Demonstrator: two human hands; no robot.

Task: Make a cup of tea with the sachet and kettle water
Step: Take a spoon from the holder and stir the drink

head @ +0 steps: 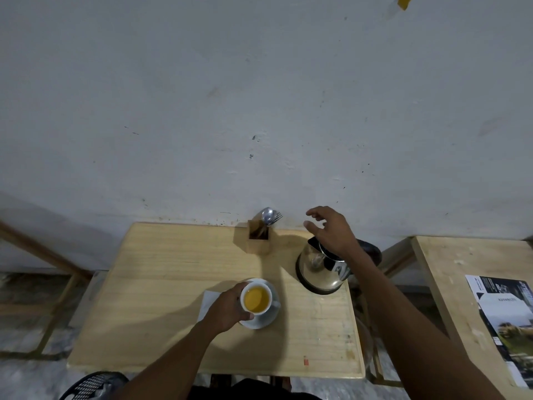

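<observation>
A white cup [256, 299] full of yellow-brown tea stands on a white saucer [266, 320] near the middle of the wooden table [161, 298]. My left hand [229, 307] wraps around the cup's left side. A shiny steel kettle [320, 269] with a black lid stands to the right, behind the cup. Above the kettle's top hovers my right hand [328, 229], fingers spread and holding nothing. The tea sachet is not visible.
A wooden holder [258, 239] with a spoon and forks stands at the table's back edge by the white wall. A white napkin [209, 301] lies under my left hand. A second table [450, 272] with a printed sheet [507, 321] is at the right.
</observation>
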